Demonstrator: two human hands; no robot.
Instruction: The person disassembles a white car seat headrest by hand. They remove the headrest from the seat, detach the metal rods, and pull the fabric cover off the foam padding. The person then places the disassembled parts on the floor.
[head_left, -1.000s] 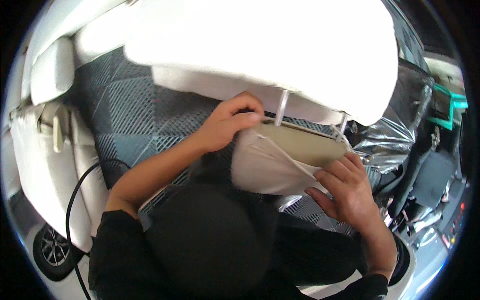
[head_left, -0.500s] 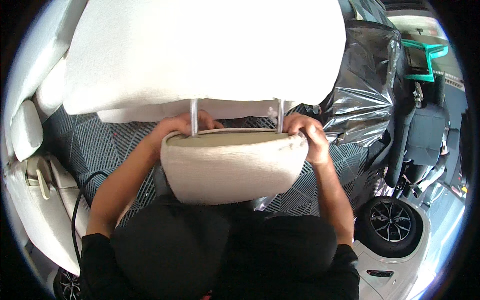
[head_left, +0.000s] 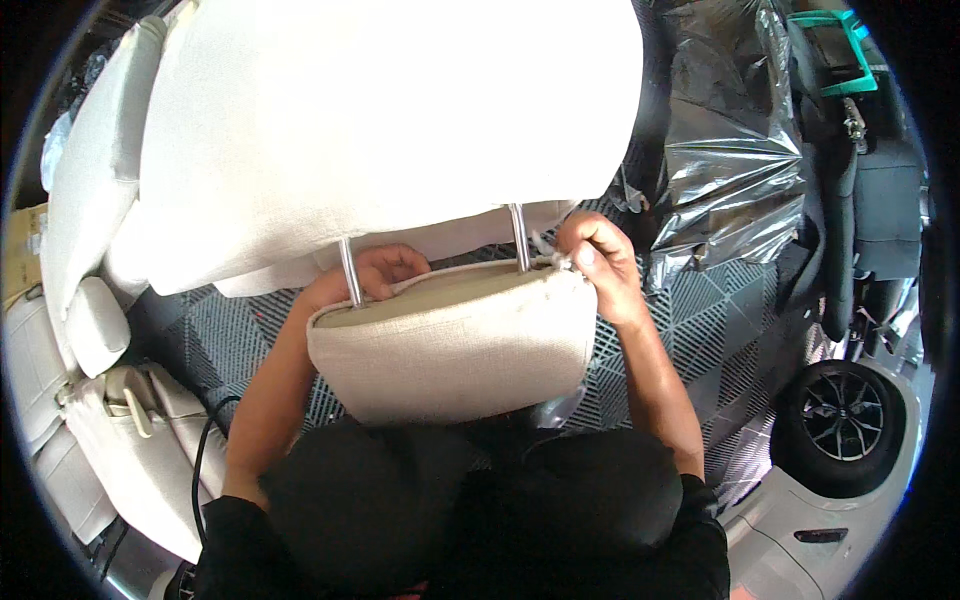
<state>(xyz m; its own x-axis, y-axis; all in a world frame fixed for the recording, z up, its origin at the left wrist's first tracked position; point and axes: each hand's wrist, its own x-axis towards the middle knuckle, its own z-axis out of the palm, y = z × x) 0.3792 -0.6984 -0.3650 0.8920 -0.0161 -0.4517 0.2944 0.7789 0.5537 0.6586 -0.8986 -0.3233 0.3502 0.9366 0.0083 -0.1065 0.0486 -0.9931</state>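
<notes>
In front of me a car headrest (head_left: 440, 310) hangs on two metal posts (head_left: 518, 235) from a large cream seat back (head_left: 400, 110). A cream fabric cover (head_left: 470, 365) wraps it, and its greenish inside shows along the opening by the posts. My left hand (head_left: 365, 275) reaches round the left post, its fingers curled over the cover's far edge; part of the fingers is hidden. At the right corner my right hand (head_left: 605, 262) is closed, thumb and finger pinching the cover's edge beside some loose white threads (head_left: 548, 250).
Black plastic sheeting (head_left: 735, 150) lies right of the seat back, with a green frame (head_left: 835, 50) beyond. More cream seats (head_left: 150, 460) and a black cable (head_left: 200, 460) are at left. A car wheel (head_left: 845, 415) stands at right above the patterned floor (head_left: 690, 330).
My view has turned, and the headrest now looks tilted, its right end higher. My right thumb has come onto the cover's corner, and the hand has moved off the right post.
</notes>
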